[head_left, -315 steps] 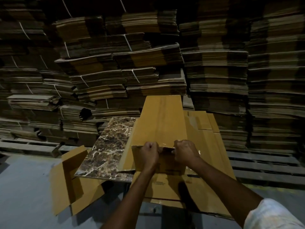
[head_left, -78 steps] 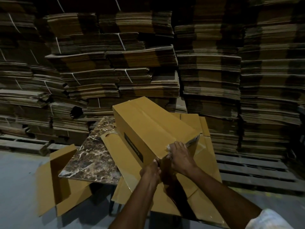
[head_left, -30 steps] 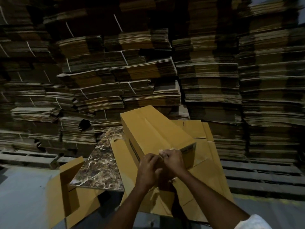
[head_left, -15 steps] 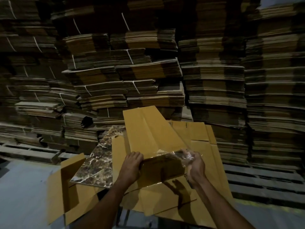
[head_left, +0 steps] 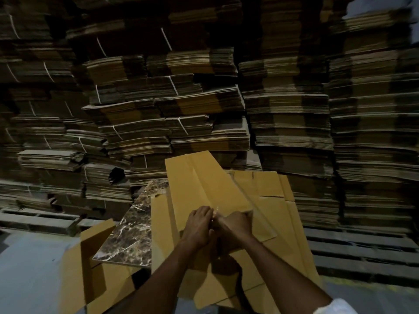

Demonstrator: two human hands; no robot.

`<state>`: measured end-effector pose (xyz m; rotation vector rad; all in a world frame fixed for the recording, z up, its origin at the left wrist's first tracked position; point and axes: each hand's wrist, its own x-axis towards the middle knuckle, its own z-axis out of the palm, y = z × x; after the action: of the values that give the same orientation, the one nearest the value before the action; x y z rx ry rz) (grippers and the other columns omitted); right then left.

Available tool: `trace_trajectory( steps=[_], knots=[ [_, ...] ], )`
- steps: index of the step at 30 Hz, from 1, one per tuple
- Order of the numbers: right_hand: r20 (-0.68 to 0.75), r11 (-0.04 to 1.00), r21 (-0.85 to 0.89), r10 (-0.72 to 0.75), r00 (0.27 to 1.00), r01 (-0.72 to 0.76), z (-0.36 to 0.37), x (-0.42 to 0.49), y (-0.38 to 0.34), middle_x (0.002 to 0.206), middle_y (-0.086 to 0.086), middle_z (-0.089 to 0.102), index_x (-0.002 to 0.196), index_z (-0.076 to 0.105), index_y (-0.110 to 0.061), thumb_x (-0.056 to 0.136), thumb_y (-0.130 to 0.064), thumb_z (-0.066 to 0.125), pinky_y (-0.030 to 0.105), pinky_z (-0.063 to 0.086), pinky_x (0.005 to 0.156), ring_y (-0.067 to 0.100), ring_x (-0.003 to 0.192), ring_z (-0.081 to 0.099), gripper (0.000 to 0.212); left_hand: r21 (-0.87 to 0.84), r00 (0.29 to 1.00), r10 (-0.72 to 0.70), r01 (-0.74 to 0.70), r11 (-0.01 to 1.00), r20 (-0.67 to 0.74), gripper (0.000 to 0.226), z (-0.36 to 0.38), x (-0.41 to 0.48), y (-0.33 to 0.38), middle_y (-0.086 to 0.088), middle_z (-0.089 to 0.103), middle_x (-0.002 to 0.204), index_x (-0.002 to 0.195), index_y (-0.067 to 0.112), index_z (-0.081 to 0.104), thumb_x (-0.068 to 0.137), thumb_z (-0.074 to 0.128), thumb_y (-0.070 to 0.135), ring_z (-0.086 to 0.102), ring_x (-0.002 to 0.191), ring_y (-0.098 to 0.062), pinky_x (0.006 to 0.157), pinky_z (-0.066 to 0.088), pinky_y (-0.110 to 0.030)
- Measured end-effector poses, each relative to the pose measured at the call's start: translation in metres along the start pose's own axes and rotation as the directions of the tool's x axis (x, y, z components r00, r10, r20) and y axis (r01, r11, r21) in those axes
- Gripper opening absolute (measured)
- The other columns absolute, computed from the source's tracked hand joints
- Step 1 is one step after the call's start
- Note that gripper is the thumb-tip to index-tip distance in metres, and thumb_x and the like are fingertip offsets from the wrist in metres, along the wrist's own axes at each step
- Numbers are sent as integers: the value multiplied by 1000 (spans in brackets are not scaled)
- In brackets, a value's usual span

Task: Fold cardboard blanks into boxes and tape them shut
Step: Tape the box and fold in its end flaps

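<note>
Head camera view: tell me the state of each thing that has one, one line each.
Box, folded into shape, lying on the flat blanks.
Flat blanks, unfolded, stacked.
Left hand, curled round the box's near end.
Right hand, curled round the same end.
Floor box, open, flaps up.
Bundles, flat, strapped.

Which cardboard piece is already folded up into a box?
The box gripped at its near end by the left hand and right hand: it alone stands raised. The blanks beneath lie flat; the stacks behind are strapped bundles.
</note>
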<state>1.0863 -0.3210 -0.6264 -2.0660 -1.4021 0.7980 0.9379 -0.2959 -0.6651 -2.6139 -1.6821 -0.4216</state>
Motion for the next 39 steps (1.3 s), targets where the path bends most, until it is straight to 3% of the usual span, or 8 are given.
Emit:
trace_trajectory(
  steps=[6,10,19,23,27,30,34,39],
  knots=[
    [230,961,256,41,972,-101,-3,9,10,81,-2,65,91,65,-14,86,-44,69,28,42,58,14,74,61,30,-61,995,97,-97,993,1,75,11,-2,-17,-6,33,161,155,14,37,90,64,41,29,149,-27,122,15,-37],
    [210,986,102,-150,966,131,0,14,27,76,-5,56,82,57,-23,90,-40,62,28,38,60,14,71,53,20,-55,990,144,-144,988,-1,77,16,-6,-26,-3,35,161,156,19,36,89,57,50,30,148,-25,123,13,-38],
    [291,897,123,-442,849,425,-3,18,52,49,-15,46,58,45,-28,97,-22,55,30,29,52,2,48,38,41,-97,976,214,-209,973,49,76,13,-2,-37,4,34,160,155,27,36,88,67,43,28,147,-17,124,11,-35],
    [371,866,189,-499,784,462,-18,14,49,54,-14,48,57,49,-29,94,-21,59,29,32,56,7,53,43,39,-123,970,227,-215,969,85,77,14,2,-44,7,34,159,154,31,35,86,69,44,28,147,-15,122,11,-30],
    [474,812,216,-573,669,542,-41,4,81,61,-3,50,64,60,-12,101,-34,60,30,35,55,12,54,44,43,-188,985,151,-134,973,81,80,-1,0,-84,7,37,159,154,34,33,85,68,53,32,146,-16,122,26,-43],
    [355,819,95,-559,750,566,-48,0,99,62,-9,61,69,68,-17,95,-58,62,28,40,55,5,54,51,49,-170,982,163,-145,975,96,82,-2,4,-89,4,34,162,156,30,32,87,68,51,30,148,-17,122,25,-42],
    [113,754,-149,-629,769,639,-42,-7,96,95,-16,55,92,54,-39,97,-50,56,21,42,70,-2,84,51,13,-77,973,214,-208,975,87,81,17,9,-68,3,28,165,158,27,28,90,67,45,24,151,-18,126,15,-42],
    [55,649,-6,-760,648,761,-29,-4,108,131,-7,58,131,61,-19,98,-29,62,29,46,103,6,124,50,35,-11,979,176,-176,984,103,84,12,7,-61,1,20,167,160,24,20,90,65,38,15,154,-20,123,2,-35]
  ],
)
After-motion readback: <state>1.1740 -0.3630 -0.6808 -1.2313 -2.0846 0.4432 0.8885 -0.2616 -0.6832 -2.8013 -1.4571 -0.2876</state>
